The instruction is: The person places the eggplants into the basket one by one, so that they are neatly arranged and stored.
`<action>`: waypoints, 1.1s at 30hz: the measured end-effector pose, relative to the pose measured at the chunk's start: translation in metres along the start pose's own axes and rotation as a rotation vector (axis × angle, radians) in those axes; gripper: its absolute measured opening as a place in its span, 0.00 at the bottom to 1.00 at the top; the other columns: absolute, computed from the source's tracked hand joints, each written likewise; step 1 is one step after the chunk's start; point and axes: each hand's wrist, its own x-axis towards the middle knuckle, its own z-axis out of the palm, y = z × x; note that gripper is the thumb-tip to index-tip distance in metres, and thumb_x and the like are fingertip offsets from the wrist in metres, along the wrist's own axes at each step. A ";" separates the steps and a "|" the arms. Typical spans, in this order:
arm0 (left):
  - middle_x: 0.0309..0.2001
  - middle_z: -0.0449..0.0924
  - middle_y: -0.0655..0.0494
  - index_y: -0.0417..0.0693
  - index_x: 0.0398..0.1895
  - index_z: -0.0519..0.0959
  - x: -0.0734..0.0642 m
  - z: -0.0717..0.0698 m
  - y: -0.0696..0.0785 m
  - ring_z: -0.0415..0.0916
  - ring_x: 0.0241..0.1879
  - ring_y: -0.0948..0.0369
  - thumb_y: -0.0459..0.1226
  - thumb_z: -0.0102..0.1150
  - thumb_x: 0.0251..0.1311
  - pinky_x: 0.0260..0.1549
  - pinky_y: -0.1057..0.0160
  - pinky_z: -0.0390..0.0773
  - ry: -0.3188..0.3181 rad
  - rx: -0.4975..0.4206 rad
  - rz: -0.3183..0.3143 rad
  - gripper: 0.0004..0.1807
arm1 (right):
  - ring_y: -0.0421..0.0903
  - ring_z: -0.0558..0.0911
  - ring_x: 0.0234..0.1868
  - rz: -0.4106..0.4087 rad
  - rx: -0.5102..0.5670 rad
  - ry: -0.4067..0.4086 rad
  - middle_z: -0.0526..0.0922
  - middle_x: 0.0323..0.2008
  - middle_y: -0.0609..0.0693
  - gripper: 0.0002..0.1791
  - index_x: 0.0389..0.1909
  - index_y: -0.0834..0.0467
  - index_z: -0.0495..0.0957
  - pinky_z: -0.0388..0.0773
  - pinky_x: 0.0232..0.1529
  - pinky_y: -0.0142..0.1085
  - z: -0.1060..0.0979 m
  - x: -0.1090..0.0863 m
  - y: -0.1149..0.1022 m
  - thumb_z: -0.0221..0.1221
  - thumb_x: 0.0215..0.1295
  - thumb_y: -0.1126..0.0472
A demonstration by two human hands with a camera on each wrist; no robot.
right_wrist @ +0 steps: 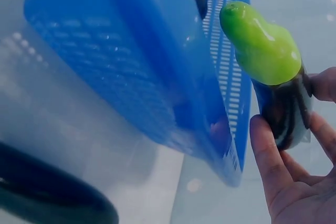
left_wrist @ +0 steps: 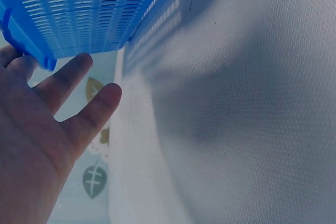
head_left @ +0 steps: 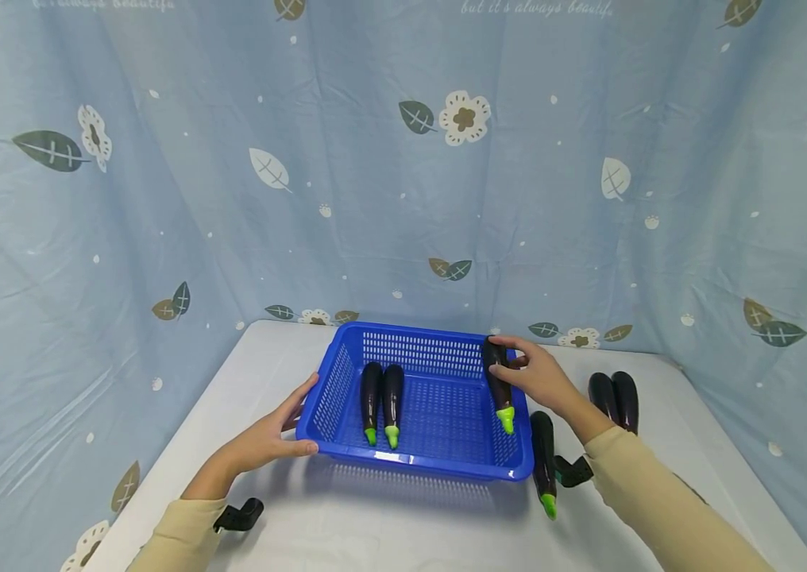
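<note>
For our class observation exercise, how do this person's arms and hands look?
The left hand and right hand are ungloved. The beige fabric left sleeve and matching right sleeve are plain; a small, black, bent attachment juts out near each wrist. No lettering or cables are discernible.

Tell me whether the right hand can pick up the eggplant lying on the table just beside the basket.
Probably not right now: the right hand already holds another eggplant at the basket's right side. Otherwise the way looks free: the outside eggplant lies close by with nothing on top.
</note>
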 end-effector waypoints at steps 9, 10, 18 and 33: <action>0.81 0.41 0.38 0.60 0.84 0.37 0.000 0.001 0.000 0.55 0.73 0.31 0.46 0.72 0.59 0.64 0.30 0.64 -0.006 0.007 -0.007 0.60 | 0.59 0.82 0.54 -0.035 -0.005 0.006 0.76 0.65 0.61 0.30 0.70 0.51 0.72 0.84 0.47 0.50 0.013 0.012 -0.010 0.66 0.69 0.53; 0.81 0.41 0.37 0.61 0.84 0.37 0.000 0.001 0.001 0.55 0.72 0.30 0.46 0.72 0.59 0.64 0.30 0.64 -0.006 0.008 -0.006 0.60 | 0.58 0.82 0.53 -0.035 -0.002 0.007 0.76 0.64 0.61 0.30 0.70 0.50 0.73 0.84 0.47 0.49 0.014 0.013 -0.011 0.66 0.68 0.53; 0.81 0.40 0.38 0.63 0.84 0.37 0.000 0.001 0.001 0.54 0.73 0.30 0.47 0.71 0.59 0.64 0.29 0.64 -0.006 0.015 -0.005 0.60 | 0.59 0.81 0.55 -0.037 0.012 -0.006 0.76 0.64 0.61 0.30 0.70 0.52 0.73 0.84 0.49 0.50 0.020 0.019 -0.018 0.65 0.69 0.52; 0.80 0.44 0.34 0.63 0.84 0.38 -0.001 0.001 0.002 0.57 0.71 0.30 0.48 0.72 0.59 0.62 0.29 0.66 -0.005 0.032 0.015 0.60 | 0.59 0.83 0.55 -0.026 0.071 -0.061 0.76 0.65 0.60 0.28 0.68 0.53 0.75 0.85 0.48 0.47 0.048 0.038 -0.026 0.67 0.67 0.56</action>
